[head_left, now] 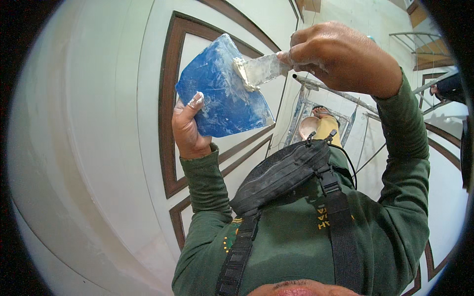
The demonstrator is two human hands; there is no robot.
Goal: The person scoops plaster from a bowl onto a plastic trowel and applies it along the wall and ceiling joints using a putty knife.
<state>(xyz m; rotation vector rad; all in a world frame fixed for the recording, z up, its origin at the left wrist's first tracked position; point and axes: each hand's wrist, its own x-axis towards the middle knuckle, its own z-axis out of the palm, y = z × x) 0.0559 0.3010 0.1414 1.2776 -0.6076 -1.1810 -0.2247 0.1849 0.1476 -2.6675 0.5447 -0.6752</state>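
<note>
My left hand (190,126) grips the lower left corner of a flat blue board (212,98), its thumb on the face and smeared with white paste. White streaks cover much of the board. A putty knife (266,69) is closed in my right hand (340,56), above and right of the board. The knife's broad, paste-coated blade meets the board's upper right part. Along the blade's edge lies a ridge of off-white putty (243,75). My right fingers hide the knife's handle.
A pale wall with brown-framed panels (170,98) runs along the left. Below me are a paste-spattered metal scaffold (308,89) and a pinkish bowl (308,127) beside my foot. A black bag (284,172) is strapped across my front. Another person (449,89) is partly visible at far right.
</note>
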